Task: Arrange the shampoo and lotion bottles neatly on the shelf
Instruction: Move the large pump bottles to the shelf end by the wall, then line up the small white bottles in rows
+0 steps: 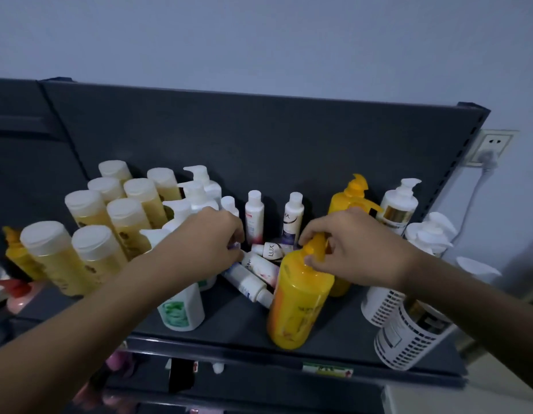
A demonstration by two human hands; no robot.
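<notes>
Small shop, dark metal display shelf (259, 333) with slotted uprights, stocked rows of identical toiletry bottles (110, 210)

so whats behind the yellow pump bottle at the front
A second yellow pump bottle stands there. The right hand, gripping the front bottle, covers its middle, so its label is hidden.

Dark shelf (229, 321) before me. Big yellow pump bottle (298, 303) stands near its front edge. Left of it: small white bottles (259, 268) lying tumbled, then white pump bottles (181, 306), then amber capped bottles (92, 210), upright. Right of it: netted white pump bottles (408, 339).
</notes>
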